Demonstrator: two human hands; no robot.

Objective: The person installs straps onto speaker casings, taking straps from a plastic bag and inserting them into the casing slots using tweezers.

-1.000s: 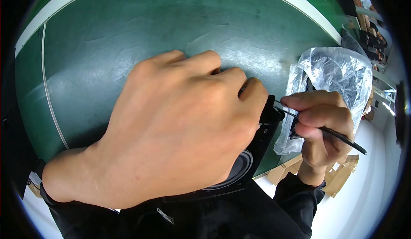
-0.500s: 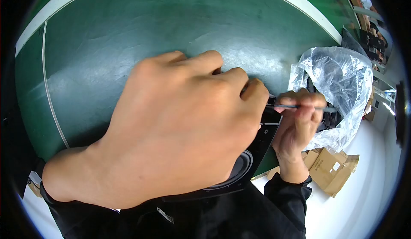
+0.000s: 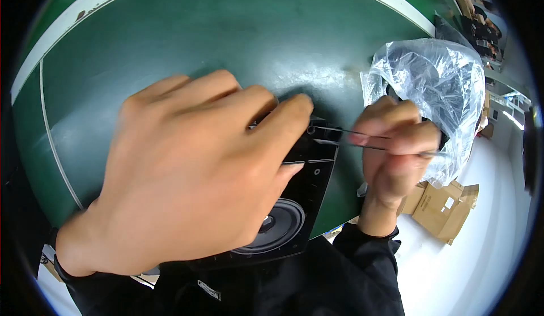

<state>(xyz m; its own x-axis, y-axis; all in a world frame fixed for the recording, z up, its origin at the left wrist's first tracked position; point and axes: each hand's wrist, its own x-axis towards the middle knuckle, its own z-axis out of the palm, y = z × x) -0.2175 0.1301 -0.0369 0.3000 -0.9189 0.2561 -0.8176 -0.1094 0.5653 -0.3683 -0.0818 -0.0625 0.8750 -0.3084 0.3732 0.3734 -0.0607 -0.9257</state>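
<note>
A black speaker panel [image 3: 323,180] with a round speaker cone [image 3: 289,220] lies at the table's near edge against my dark clothing. Over its left part is my left hand [image 3: 192,163], back up, its fingers curled downward. The palm and most fingertips are hidden, so anything gripped there cannot be made out. My right hand [image 3: 396,140], slightly blurred, is closed around thin metal tweezers [image 3: 368,146]. Their two prongs point left, toward the panel's upper right corner near my left index finger. Whether the tips touch the panel is unclear.
A clear plastic bag [image 3: 436,84] with dark items inside lies on the green table [image 3: 170,38] at the right. Below it, a cardboard box [image 3: 442,208] is on the white floor. Other people appear at the far upper right.
My left hand has shifted left, uncovering more of the speaker panel and cone. The tweezers' prongs now show apart. The whole view has shifted slightly.
</note>
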